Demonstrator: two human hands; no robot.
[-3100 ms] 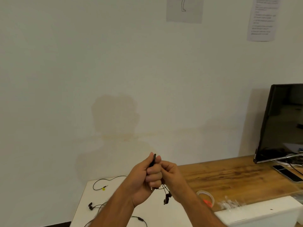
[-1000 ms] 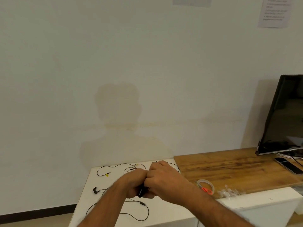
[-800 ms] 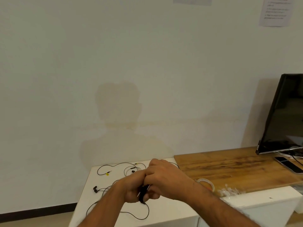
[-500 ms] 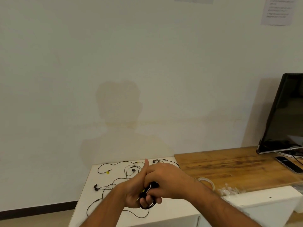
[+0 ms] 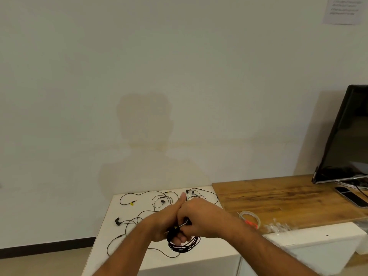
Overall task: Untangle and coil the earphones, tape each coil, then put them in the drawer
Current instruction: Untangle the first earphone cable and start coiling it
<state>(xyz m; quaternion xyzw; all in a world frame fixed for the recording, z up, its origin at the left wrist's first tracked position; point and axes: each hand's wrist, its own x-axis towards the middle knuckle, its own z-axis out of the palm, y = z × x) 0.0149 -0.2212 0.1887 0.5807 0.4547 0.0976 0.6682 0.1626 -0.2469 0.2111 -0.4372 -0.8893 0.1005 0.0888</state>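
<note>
Both hands meet over the white cabinet top (image 5: 207, 259). My left hand (image 5: 165, 222) holds a coil of black earphone cable (image 5: 185, 246) that hangs in loops under its fingers. My right hand (image 5: 201, 218) presses against the left and pinches the cable end with its plug. Several loose black earphones (image 5: 157, 204) lie tangled on the white top behind my hands, one with a yellow-marked plug (image 5: 131, 203). A clear tape roll (image 5: 250, 219) lies to the right at the edge of the wooden top.
A wooden top (image 5: 278, 200) adjoins the white cabinet on the right, with cut tape pieces (image 5: 278, 228) near its front edge. A black monitor (image 5: 346, 140) and a phone (image 5: 350, 198) stand at the far right. A bare wall rises behind.
My hands have come down from chest height to just over the cabinet. The cable now hangs in a wound coil under my left fingers, and my right hand has shifted onto the plug end.
</note>
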